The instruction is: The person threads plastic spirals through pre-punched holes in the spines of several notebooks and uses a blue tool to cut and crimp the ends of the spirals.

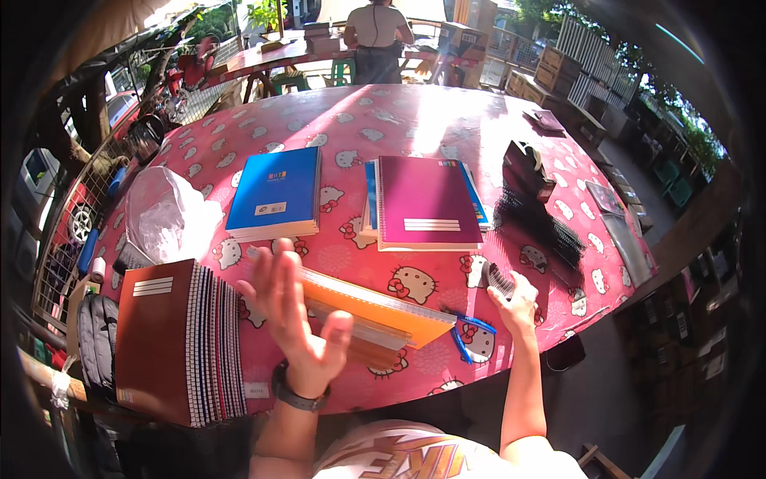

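Observation:
My left hand (295, 327) is raised with its fingers spread, wearing a dark wristband, and nothing shows in its palm. Just beyond it, an orange notebook (399, 310) rests at a slant near the table's front edge, partly hidden by that hand. At the right, the fingers of my right hand (519, 301) close on a small bunch of black spiral coils (498, 281). Blue-handled pliers (463, 339) lie between the orange notebook and my right forearm. A larger heap of black spiral coils (542, 231) sits past my right hand.
Brown spiral notebooks (152, 335) are stacked at left, near a clear plastic bag (167, 215). Blue notebooks (275, 191) and a purple-topped stack (427, 199) lie farther back on the pink patterned tablecloth (335, 112). A person (379, 36) is at another table beyond.

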Available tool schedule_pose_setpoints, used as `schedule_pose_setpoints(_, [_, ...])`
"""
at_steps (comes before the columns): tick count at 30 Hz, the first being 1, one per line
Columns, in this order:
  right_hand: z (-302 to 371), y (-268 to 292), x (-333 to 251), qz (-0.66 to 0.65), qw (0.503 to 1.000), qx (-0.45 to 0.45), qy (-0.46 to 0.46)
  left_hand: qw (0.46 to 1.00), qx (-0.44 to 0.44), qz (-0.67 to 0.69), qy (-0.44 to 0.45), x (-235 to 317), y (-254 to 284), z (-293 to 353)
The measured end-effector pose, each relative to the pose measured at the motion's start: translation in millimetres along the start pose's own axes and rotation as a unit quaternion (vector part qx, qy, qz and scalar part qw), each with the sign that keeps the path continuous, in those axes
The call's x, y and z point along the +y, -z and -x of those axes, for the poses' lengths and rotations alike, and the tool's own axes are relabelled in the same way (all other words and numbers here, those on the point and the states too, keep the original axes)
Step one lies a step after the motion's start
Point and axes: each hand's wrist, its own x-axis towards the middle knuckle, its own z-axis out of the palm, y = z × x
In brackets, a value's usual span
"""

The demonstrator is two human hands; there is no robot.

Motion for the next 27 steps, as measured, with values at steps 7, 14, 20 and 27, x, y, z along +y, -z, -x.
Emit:
schedule_pose_setpoints(7, [1, -17, 36, -0.011, 0.998, 0.051, 0.017, 0.976, -0.195, -0.046, -0.089, 50, -37, 18])
schedule_pose_setpoints(14, [-40, 0, 47, -0.052, 0.992, 0.042, 0.111, 0.982, -0.175, -0.014, -0.072, 59, -51, 30])
schedule_pose_setpoints(20, [-125, -29, 58, 0.169, 0.986, -0.004, 0.001, 0.984, -0.158, -0.022, -0.079, 70, -57, 37])
schedule_pose_setpoints(27, [-143, -22, 65, 0.116, 0.985, 0.068, 0.107, 0.98, -0.181, -0.006, -0.085, 69, -55, 35])
